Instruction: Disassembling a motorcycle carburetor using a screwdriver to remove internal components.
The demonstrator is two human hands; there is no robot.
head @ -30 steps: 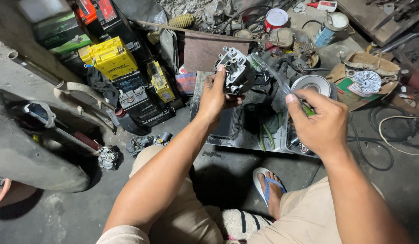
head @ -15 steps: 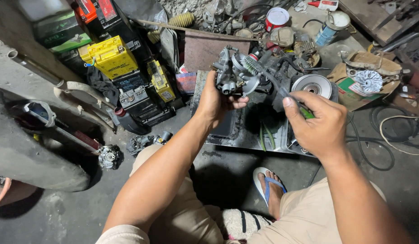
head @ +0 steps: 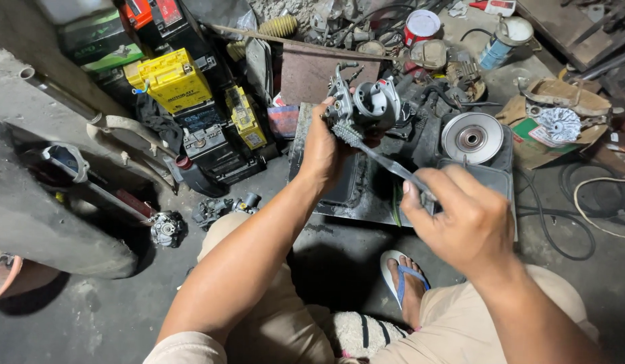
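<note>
My left hand (head: 324,149) grips a grey metal carburetor (head: 366,106) and holds it up above a dark metal tray (head: 353,205). My right hand (head: 464,219) is shut on the handle of a toothbrush (head: 383,160). The brush's bristled head presses against the lower left side of the carburetor, close to my left fingers. Both forearms reach forward from my knees, and I squat on the concrete floor.
Several vehicle batteries, one yellow (head: 172,81), stand at the left. A round metal pulley (head: 471,137) lies right of the tray. A torn cardboard box (head: 562,121) with a fan-shaped part sits far right. Small engine parts (head: 167,229) lie on the floor. My sandalled foot (head: 407,283) is below the tray.
My left hand has turned the carburetor so a different side faces me. My right hand has moved down and back, and the brush head now sits on the carburetor's lower left.
</note>
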